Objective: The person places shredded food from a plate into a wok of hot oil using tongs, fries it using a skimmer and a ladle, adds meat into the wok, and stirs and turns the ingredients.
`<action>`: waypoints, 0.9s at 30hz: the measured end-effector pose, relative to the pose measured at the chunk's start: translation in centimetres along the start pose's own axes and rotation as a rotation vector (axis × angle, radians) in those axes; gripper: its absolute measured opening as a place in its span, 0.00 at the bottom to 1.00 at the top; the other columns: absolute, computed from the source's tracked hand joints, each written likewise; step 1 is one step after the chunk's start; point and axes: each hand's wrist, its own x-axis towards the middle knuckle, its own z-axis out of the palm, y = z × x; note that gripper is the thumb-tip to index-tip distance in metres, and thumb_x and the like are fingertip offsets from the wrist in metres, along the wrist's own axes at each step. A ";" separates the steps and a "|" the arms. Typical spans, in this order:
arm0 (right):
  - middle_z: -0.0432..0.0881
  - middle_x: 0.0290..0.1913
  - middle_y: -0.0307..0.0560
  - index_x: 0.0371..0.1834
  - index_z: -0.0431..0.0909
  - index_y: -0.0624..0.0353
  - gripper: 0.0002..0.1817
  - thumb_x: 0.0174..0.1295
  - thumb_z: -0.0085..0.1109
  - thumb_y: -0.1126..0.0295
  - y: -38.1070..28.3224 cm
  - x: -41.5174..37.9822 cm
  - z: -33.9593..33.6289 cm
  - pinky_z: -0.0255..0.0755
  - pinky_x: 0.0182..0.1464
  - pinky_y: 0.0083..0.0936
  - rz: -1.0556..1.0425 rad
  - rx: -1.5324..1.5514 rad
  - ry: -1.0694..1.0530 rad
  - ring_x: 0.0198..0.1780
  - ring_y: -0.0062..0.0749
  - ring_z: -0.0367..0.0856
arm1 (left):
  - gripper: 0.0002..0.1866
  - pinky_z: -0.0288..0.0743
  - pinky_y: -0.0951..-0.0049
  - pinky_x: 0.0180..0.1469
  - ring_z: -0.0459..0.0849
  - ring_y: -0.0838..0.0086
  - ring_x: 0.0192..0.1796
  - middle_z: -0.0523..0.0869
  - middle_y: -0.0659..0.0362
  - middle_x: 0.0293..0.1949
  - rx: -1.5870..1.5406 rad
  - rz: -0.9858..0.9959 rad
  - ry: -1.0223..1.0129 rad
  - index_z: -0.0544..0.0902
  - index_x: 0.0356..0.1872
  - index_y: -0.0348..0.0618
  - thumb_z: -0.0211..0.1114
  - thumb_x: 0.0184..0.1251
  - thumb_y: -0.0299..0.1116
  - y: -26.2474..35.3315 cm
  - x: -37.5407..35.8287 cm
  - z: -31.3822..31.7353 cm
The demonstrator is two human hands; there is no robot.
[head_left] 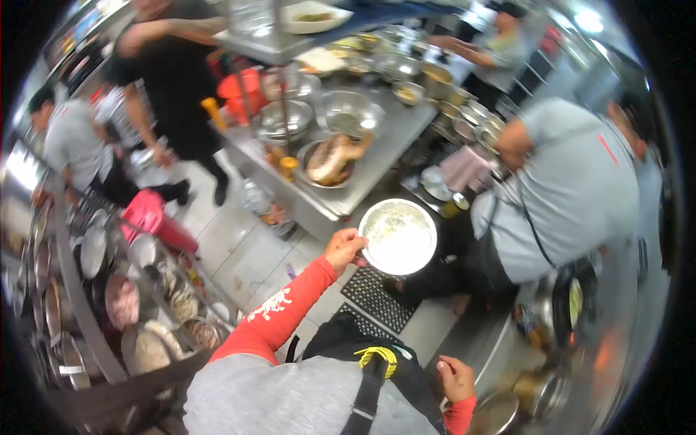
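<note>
My left hand [344, 250] grips a round metal-rimmed bowl [401, 257] by its left edge, thumb over the rim. Inside the bowl is something white, with greenish-grey patches toward the top. The arm in its red sleeve reaches forward, so the bowl hangs above the floor in front of me. Low on the right, near my waist, is my right hand [457, 378], its fingers loosely bent with the thumb apart and nothing in it. A metal pan [495, 415] lies just beyond that hand.
A steel table [388, 156] ahead carries metal bowls and a large piece of meat [332, 161]. Close on my right, a person in grey [565, 188] leans over pots. Racks of bowls [119, 301] line the left, by a pink bin [163, 221]. A perforated mat [380, 297] covers some floor.
</note>
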 end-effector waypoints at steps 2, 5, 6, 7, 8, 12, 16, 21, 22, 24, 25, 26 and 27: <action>0.82 0.23 0.47 0.38 0.81 0.68 0.13 0.57 0.60 0.67 -1.6 4.0 0.6 0.71 0.30 0.20 -0.115 0.007 -0.054 0.25 0.23 0.78 | 0.08 0.79 0.74 0.29 0.81 0.77 0.27 0.82 0.60 0.31 -0.044 0.103 0.069 0.78 0.36 0.41 0.60 0.59 0.33 0.7 -1.4 -4.1; 0.80 0.21 0.46 0.39 0.81 0.69 0.13 0.57 0.59 0.68 -4.5 8.9 1.2 0.70 0.28 0.20 -0.210 -0.057 -0.241 0.23 0.21 0.77 | 0.08 0.79 0.76 0.26 0.82 0.78 0.27 0.82 0.61 0.29 -0.214 0.263 0.261 0.79 0.33 0.41 0.60 0.60 0.35 1.1 -5.0 -9.8; 0.80 0.21 0.46 0.39 0.80 0.69 0.14 0.57 0.59 0.68 -5.6 10.5 1.8 0.70 0.28 0.20 -0.250 -0.079 -0.300 0.23 0.21 0.77 | 0.08 0.79 0.76 0.27 0.82 0.77 0.28 0.83 0.61 0.29 -0.271 0.317 0.325 0.79 0.34 0.41 0.60 0.59 0.35 1.4 -6.3 -11.2; 0.80 0.21 0.47 0.39 0.80 0.70 0.14 0.57 0.59 0.68 -6.6 11.8 2.3 0.70 0.28 0.19 -0.287 -0.098 -0.347 0.22 0.21 0.77 | 0.08 0.79 0.75 0.28 0.83 0.76 0.29 0.83 0.60 0.29 -0.308 0.380 0.433 0.79 0.34 0.41 0.59 0.59 0.34 1.8 -8.1 -12.4; 0.80 0.21 0.47 0.39 0.80 0.70 0.14 0.57 0.59 0.68 -7.3 13.1 2.5 0.70 0.27 0.19 -0.320 -0.116 -0.386 0.22 0.21 0.77 | 0.08 0.79 0.75 0.28 0.83 0.77 0.28 0.83 0.60 0.30 -0.302 0.424 0.536 0.79 0.34 0.42 0.59 0.59 0.34 2.3 -9.9 -13.7; 0.81 0.21 0.48 0.39 0.81 0.68 0.13 0.57 0.60 0.68 -11.1 16.6 4.1 0.71 0.28 0.20 -0.447 -0.109 -0.496 0.22 0.23 0.78 | 0.04 0.78 0.73 0.27 0.81 0.77 0.26 0.83 0.59 0.32 -0.351 0.696 0.997 0.77 0.31 0.44 0.57 0.60 0.32 4.5 -15.6 -20.4; 0.82 0.24 0.49 0.39 0.82 0.66 0.12 0.56 0.60 0.68 -12.0 19.4 5.3 0.72 0.29 0.21 -0.513 -0.141 -0.627 0.25 0.25 0.80 | 0.04 0.79 0.67 0.29 0.79 0.69 0.34 0.78 0.58 0.36 -0.486 0.940 1.503 0.74 0.36 0.45 0.58 0.61 0.30 10.9 -21.5 -27.8; 0.83 0.31 0.55 0.39 0.82 0.61 0.15 0.57 0.60 0.60 -12.0 20.1 5.2 0.75 0.35 0.30 -0.728 -0.231 -0.613 0.31 0.43 0.83 | 0.12 0.77 0.65 0.36 0.81 0.66 0.34 0.81 0.52 0.32 0.377 0.610 1.887 0.77 0.37 0.31 0.62 0.60 0.32 13.6 -30.3 -43.5; 0.83 0.32 0.55 0.39 0.82 0.60 0.16 0.57 0.59 0.58 -12.6 19.7 4.7 0.75 0.36 0.31 -0.766 -0.249 -0.601 0.33 0.46 0.82 | 0.14 0.78 0.63 0.38 0.82 0.64 0.34 0.81 0.50 0.34 1.000 0.598 1.756 0.76 0.40 0.30 0.64 0.59 0.32 13.0 -31.8 -45.6; 0.83 0.34 0.54 0.40 0.82 0.59 0.17 0.60 0.56 0.57 -11.2 19.8 4.7 0.75 0.39 0.34 -0.773 -0.298 -0.593 0.36 0.46 0.82 | 0.11 0.80 0.67 0.44 0.80 0.65 0.37 0.76 0.53 0.33 -0.636 0.956 1.428 0.74 0.32 0.39 0.55 0.64 0.38 15.3 -30.4 -47.4; 0.83 0.34 0.54 0.40 0.82 0.59 0.17 0.60 0.55 0.57 -10.7 19.4 4.7 0.75 0.39 0.34 -0.722 -0.268 -0.601 0.36 0.47 0.82 | 0.12 0.80 0.68 0.41 0.80 0.66 0.35 0.76 0.54 0.31 -0.544 0.925 1.366 0.74 0.32 0.40 0.54 0.64 0.39 15.7 -27.6 -44.4; 0.83 0.34 0.53 0.40 0.82 0.58 0.17 0.60 0.55 0.57 -10.4 18.9 4.7 0.74 0.39 0.35 -0.678 -0.238 -0.616 0.36 0.48 0.81 | 0.12 0.80 0.70 0.39 0.80 0.67 0.34 0.76 0.55 0.30 -0.456 0.899 1.310 0.74 0.31 0.40 0.54 0.64 0.40 15.1 -25.2 -41.8; 0.83 0.34 0.53 0.40 0.81 0.58 0.16 0.60 0.54 0.56 -10.1 18.2 4.9 0.74 0.40 0.35 -0.659 -0.249 -0.610 0.37 0.48 0.81 | 0.11 0.78 0.71 0.35 0.79 0.69 0.31 0.76 0.57 0.27 -0.301 0.801 1.198 0.74 0.31 0.41 0.54 0.64 0.39 13.6 -21.3 -37.5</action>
